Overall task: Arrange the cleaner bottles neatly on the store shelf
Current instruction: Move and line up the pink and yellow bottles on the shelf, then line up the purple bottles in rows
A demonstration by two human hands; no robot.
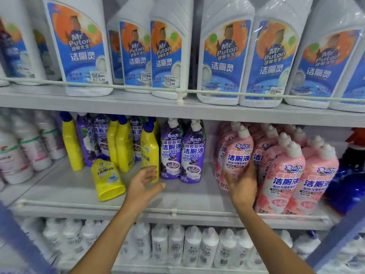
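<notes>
While the right grip [244, 187] holds the pink bottle [238, 155] at the middle shelf [59, 191], fingers curled round it, and the left grip [143, 184] is open and empty, it is best to stand it straight beside the other pink ones [284, 175], label out.

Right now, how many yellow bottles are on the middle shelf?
5 yellow bottles: four upright among purple bottles, one tipped over in front. More may hide behind.
</notes>
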